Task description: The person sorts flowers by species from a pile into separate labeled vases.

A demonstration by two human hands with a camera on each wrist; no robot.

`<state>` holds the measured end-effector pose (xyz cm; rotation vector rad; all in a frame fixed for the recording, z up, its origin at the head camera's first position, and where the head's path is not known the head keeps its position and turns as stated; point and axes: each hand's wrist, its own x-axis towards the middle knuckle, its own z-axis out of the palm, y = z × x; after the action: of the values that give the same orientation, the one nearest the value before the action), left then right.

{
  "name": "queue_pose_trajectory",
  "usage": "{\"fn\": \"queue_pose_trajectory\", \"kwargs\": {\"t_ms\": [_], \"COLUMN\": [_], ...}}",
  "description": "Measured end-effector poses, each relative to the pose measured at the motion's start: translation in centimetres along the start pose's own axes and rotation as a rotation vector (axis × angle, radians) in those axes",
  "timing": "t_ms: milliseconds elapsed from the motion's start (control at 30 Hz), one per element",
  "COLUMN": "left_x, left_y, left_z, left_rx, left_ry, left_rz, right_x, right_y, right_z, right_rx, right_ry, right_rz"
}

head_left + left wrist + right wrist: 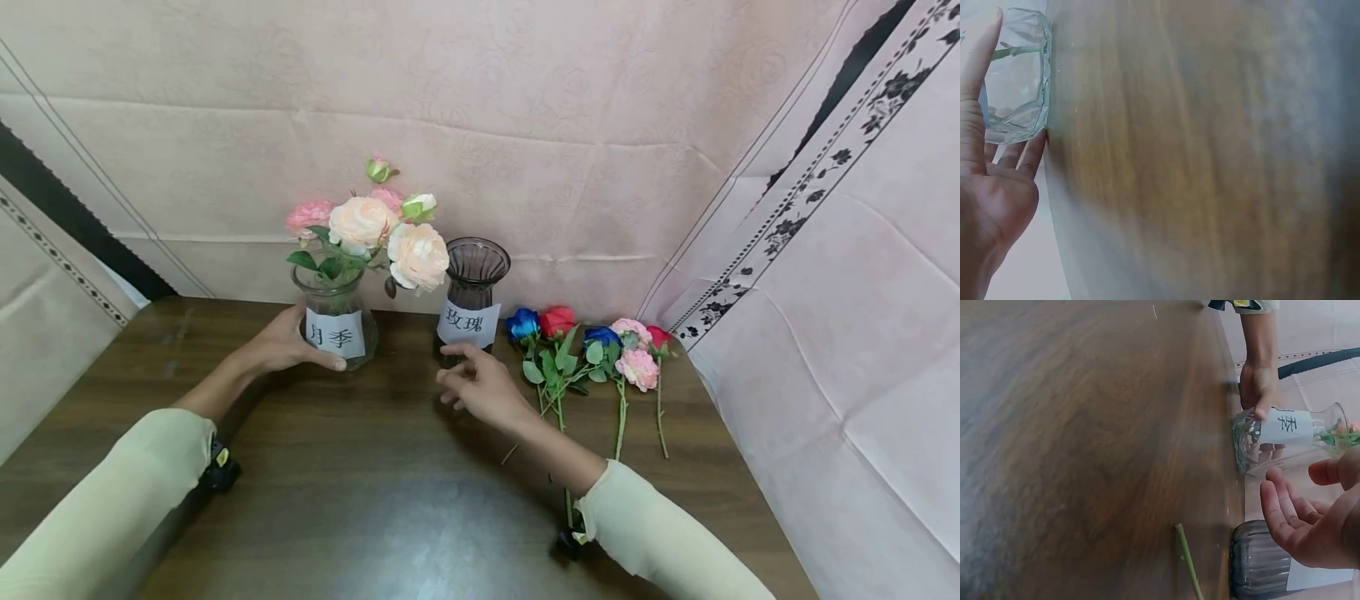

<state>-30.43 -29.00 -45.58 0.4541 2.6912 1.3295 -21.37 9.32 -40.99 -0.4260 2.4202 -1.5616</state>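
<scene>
A clear glass vase (369,332) with a white paper label stands at the back left of the table, holding cream blooms (363,223), pink ones and pale buds. My left hand (281,343) grips this vase low on its left side, thumb across the front below the label; in the left wrist view its fingers (1013,156) reach behind the glass. Just right of it stands a dark fluted glass vase (471,292), also labelled, with no flowers in it. My right hand (487,390) hovers in front of the dark vase, fingers loosely bent and holding nothing.
To the right lie loose artificial flowers: blue roses (522,323), red roses (557,321) and pink blooms (637,368), their green stems (622,421) pointing toward me. My right forearm passes over some stems. A pale cloth backdrop (562,125) rises behind the wooden table (360,483).
</scene>
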Motion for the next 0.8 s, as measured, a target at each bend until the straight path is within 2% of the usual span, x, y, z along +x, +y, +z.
{"fn": "queue_pose_trajectory", "kwargs": {"t_ms": [233, 400, 800], "left_x": [-0.2, -0.1, -0.1], "left_y": [0.5, 0.3, 0.3], "left_z": [-0.3, -0.4, -0.4], "left_rx": [-0.038, -0.042, -0.041], "left_ry": [-0.01, -0.016, -0.015], "left_rz": [0.022, 0.028, 0.034], "right_x": [-0.7, -1.3, -3.2], "right_y": [0.5, 1.3, 3.5], "right_z": [-0.9, -1.8, -5.7], "right_rx": [0.008, 0.022, 0.088], "right_ry": [-0.019, -0.035, -0.038], "right_rz": [0.011, 0.022, 0.069]}}
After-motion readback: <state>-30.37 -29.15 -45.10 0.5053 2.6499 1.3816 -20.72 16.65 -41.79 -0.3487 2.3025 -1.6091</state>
